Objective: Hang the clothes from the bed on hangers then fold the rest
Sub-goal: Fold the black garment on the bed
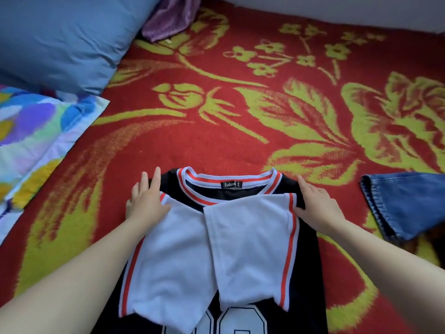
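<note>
A black jersey-style shirt (310, 266) with a white and red striped collar lies flat on the bed in front of me. Both its white sleeves (250, 247) are folded inward across the chest and overlap in the middle. My left hand (147, 201) rests flat on the shirt's left shoulder with fingers straight. At the right shoulder, my right hand (317, 206) lies on the shirt, fingers straight along its edge and thumb on the folded sleeve's striped cuff. White numerals show at the bottom of the shirt.
The bed is covered by a red blanket (216, 112) with a yellow-green flower pattern. Blue jeans (404, 206) lie at the right edge. A blue pillow (60, 39), a colourful pillow (31, 136) and a purple cloth (171, 18) sit at the left and back.
</note>
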{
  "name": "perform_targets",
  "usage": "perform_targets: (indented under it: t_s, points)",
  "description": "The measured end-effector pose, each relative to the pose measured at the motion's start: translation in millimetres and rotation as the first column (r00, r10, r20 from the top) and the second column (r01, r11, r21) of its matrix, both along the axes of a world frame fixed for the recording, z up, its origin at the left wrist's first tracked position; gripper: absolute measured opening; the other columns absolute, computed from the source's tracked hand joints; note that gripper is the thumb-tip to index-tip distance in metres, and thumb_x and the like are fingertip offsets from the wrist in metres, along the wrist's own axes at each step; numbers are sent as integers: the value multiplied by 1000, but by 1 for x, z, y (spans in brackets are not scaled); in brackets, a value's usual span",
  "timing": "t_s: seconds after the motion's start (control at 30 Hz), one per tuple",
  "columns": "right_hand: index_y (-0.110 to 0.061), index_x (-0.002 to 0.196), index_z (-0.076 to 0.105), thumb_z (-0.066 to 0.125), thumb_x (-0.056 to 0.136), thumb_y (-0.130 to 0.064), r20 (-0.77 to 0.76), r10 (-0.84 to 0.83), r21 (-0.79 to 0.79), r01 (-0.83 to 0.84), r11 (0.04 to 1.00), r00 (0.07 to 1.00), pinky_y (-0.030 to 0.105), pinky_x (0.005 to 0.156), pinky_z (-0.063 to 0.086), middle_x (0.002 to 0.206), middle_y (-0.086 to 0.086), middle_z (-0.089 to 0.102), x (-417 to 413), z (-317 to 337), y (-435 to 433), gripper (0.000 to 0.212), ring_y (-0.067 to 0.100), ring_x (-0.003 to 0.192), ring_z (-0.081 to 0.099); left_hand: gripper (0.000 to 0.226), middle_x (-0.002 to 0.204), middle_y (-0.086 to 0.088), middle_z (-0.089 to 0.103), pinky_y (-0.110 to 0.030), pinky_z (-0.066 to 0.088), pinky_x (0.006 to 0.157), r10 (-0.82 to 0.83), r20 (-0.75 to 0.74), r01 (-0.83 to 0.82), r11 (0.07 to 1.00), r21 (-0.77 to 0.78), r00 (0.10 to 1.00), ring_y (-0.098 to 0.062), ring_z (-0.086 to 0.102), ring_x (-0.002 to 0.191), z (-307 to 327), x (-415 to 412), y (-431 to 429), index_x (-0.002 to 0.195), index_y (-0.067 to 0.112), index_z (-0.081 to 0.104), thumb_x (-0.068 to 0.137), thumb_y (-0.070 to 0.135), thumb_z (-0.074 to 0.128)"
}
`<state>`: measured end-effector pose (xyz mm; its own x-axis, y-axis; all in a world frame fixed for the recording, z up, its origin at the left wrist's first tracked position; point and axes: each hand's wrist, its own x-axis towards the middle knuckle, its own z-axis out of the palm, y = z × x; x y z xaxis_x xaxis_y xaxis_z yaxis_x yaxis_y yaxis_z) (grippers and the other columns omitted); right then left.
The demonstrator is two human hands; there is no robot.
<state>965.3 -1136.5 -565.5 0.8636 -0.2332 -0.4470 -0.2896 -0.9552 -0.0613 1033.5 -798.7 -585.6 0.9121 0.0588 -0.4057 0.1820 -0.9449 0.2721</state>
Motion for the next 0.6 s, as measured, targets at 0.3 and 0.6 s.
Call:
perform_targets:
  t_s: [0.3,0.6]
  points:
    - [-12,80,44,49,88,-15,290,-126,-73,153,986,949,35,73,25,93,5,45,-18,18,15,10,31,100,41,42,92,-15,64,-33,44,77,198,-69,-207,864,-458,978,-27,58,91,34,18,-9,97,7,65,58,16,76]
    - [1,88,58,67,73,0,549,-294,338,114,934,782,43,70,37,75,18,58,-108,71,19,18,38,79,54,15,64,-12,53,-19,46,54,-4,114,72,802,-593,993,-11,53,53,103,-52,61,79,-7,57,73,-11,70]
